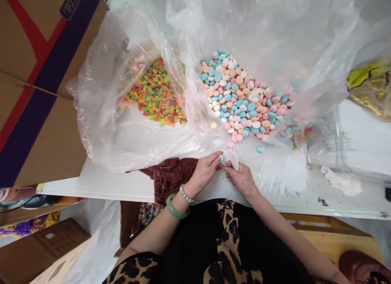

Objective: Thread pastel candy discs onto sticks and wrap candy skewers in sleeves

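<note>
My left hand (205, 170), with a green bangle and a beaded bracelet at the wrist, pinches a small light-blue oval piece (221, 158) between thumb and fingers. Close beside it, my right hand (241, 177) is closed on a thin white strand (224, 164) whose end meets the blue piece. Whether the strand passes into it is too small to tell. Just beyond both hands, a clear plastic bag (262, 39) lies open around a heap of pastel oval pieces (244, 108). To the right of my right hand spreads a bundle of thin white strands (284, 174).
Left of the pastel heap, another clear bag (100, 113) holds small multicoloured rings (159, 94). A brown cloth (172, 174) hangs over the table's front edge. Large cardboard boxes (33, 125) stand at left. A crumpled white tissue (342, 181) and a clear plastic container (340, 141) are at right.
</note>
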Motion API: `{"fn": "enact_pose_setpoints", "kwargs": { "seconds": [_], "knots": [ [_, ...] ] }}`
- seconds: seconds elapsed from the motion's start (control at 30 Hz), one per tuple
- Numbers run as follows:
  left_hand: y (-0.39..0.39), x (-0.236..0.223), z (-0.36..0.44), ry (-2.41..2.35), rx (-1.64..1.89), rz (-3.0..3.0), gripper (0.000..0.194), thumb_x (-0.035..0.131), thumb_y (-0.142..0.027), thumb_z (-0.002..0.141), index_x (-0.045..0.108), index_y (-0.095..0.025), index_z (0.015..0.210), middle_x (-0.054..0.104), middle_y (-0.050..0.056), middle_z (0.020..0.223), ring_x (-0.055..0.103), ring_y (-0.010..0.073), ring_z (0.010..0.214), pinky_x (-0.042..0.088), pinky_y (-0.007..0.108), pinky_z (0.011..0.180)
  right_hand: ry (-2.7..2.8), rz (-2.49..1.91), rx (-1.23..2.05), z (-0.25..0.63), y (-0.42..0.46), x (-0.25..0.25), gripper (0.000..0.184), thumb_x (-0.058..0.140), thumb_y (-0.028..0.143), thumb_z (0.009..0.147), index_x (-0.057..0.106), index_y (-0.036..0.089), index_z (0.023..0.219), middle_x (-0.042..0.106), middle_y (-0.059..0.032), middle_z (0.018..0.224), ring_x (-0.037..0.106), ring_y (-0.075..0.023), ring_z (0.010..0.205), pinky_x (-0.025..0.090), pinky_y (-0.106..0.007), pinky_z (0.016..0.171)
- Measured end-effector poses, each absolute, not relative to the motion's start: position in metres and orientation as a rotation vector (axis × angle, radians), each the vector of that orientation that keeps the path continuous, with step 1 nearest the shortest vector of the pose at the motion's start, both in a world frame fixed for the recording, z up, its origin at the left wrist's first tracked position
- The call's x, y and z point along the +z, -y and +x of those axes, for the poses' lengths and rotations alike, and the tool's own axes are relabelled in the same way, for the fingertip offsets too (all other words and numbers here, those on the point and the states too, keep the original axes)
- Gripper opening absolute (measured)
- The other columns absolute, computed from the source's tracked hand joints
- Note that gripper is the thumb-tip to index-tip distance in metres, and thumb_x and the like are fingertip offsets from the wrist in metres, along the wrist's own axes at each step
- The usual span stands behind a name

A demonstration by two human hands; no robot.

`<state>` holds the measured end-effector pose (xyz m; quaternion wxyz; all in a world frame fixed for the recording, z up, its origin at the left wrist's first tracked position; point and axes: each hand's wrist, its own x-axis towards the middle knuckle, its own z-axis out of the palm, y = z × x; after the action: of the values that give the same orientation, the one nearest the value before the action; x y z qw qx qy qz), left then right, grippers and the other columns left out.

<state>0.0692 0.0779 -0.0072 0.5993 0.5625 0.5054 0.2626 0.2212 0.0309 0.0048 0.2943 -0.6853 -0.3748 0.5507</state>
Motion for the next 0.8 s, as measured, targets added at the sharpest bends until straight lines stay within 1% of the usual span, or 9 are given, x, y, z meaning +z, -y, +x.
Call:
{"fn": "enact_pose_setpoints", "kwargs": {
  "seconds": [0.13, 0.27, 0.33, 0.4, 0.5, 0.57, 0.63, 0.7, 0.8],
  "knots": [
    [-0.078, -0.003, 0.067, -1.174, 0.582, 1.312, 0.037, 0.053, -0.041, 0.088, 0.068, -0.020, 0.115, 0.073, 0.005, 0.085, 0.064, 0.0189, 0.071, 0.051, 0.032, 0.074, 1.083, -1.829, 1.452, 0.231, -0.024, 0.006, 0.018, 0.057, 0.035, 0.075, 0.065, 0.019, 0.079, 0.053, 0.0038, 0.056, 0.045, -0.0119, 0.046, 0.039, -0.024, 0.047],
    [-0.074, 0.001, 0.072, -1.161, 0.634, 1.479, 0.039, 0.048, -0.040, 0.091, 0.065, -0.022, 0.122, 0.068, 0.009, 0.118, 0.064, 0.0244, 0.102, 0.046, 0.039, 0.096, 1.022, -1.847, 1.364, 0.223, -0.028, -0.001, 0.016, 0.057, 0.035, 0.074, 0.059, 0.020, 0.070, 0.053, 0.0031, 0.055, 0.046, -0.0132, 0.047, 0.038, -0.025, 0.047],
    [-0.072, 0.004, 0.074, -1.171, 0.661, 1.538, 0.041, 0.045, -0.041, 0.092, 0.063, -0.022, 0.124, 0.066, 0.010, 0.123, 0.060, 0.0256, 0.113, 0.042, 0.040, 0.101, 1.026, -1.823, 1.334, 0.213, -0.035, -0.003, 0.015, 0.056, 0.035, 0.074, 0.058, 0.020, 0.070, 0.054, 0.0029, 0.055, 0.046, -0.0136, 0.046, 0.038, -0.026, 0.046],
    [-0.069, 0.009, 0.073, -1.175, 0.641, 1.558, 0.043, 0.045, -0.043, 0.092, 0.062, -0.021, 0.125, 0.068, 0.011, 0.117, 0.062, 0.0259, 0.108, 0.044, 0.038, 0.097, 1.024, -1.804, 1.351, 0.205, -0.043, -0.002, 0.016, 0.055, 0.035, 0.073, 0.056, 0.021, 0.067, 0.052, 0.0034, 0.052, 0.044, -0.0133, 0.044, 0.037, -0.026, 0.045],
    [-0.074, 0.019, 0.058, -1.194, 0.581, 1.564, 0.048, 0.050, -0.045, 0.090, 0.057, -0.022, 0.132, 0.073, 0.007, 0.093, 0.066, 0.0230, 0.088, 0.048, 0.032, 0.082, 0.933, -1.752, 1.469, 0.202, -0.049, 0.000, 0.019, 0.057, 0.038, 0.071, 0.053, 0.020, 0.064, 0.049, 0.0042, 0.050, 0.041, -0.0116, 0.040, 0.033, -0.025, 0.041],
    [-0.089, 0.027, 0.039, -1.350, 0.622, 1.557, 0.050, 0.052, -0.045, 0.089, 0.054, -0.024, 0.135, 0.069, 0.002, 0.073, 0.063, 0.0193, 0.070, 0.046, 0.029, 0.072, 0.842, -1.708, 1.523, 0.206, -0.048, 0.000, 0.020, 0.061, 0.039, 0.069, 0.054, 0.020, 0.066, 0.050, 0.0043, 0.052, 0.040, -0.0104, 0.039, 0.031, -0.024, 0.040],
    [-0.117, 0.031, 0.018, -1.668, 0.758, 1.557, 0.043, 0.051, -0.042, 0.090, 0.060, -0.023, 0.128, 0.064, 0.000, 0.066, 0.058, 0.0178, 0.063, 0.043, 0.028, 0.068, 0.777, -1.697, 1.520, 0.210, -0.044, -0.001, 0.020, 0.064, 0.038, 0.067, 0.056, 0.019, 0.070, 0.051, 0.0043, 0.054, 0.040, -0.0096, 0.039, 0.030, -0.024, 0.039],
    [-0.153, 0.029, 0.000, -1.922, 0.821, 1.655, 0.031, 0.050, -0.035, 0.090, 0.068, -0.022, 0.112, 0.068, 0.005, 0.079, 0.059, 0.0207, 0.075, 0.042, 0.031, 0.074, 0.750, -1.688, 1.524, 0.211, -0.041, -0.001, 0.020, 0.065, 0.037, 0.067, 0.057, 0.019, 0.072, 0.052, 0.0040, 0.055, 0.040, -0.0092, 0.039, 0.028, -0.023, 0.038],
    [-0.199, 0.017, -0.010, -1.911, 0.667, 1.882, 0.021, 0.050, -0.025, 0.087, 0.070, -0.020, 0.093, 0.068, 0.010, 0.095, 0.058, 0.0257, 0.092, 0.040, 0.034, 0.081, 0.736, -1.661, 1.575, 0.207, -0.039, 0.002, 0.020, 0.065, 0.036, 0.068, 0.056, 0.018, 0.070, 0.051, 0.0038, 0.054, 0.039, -0.0089, 0.039, 0.027, -0.023, 0.038]
  ]
}}
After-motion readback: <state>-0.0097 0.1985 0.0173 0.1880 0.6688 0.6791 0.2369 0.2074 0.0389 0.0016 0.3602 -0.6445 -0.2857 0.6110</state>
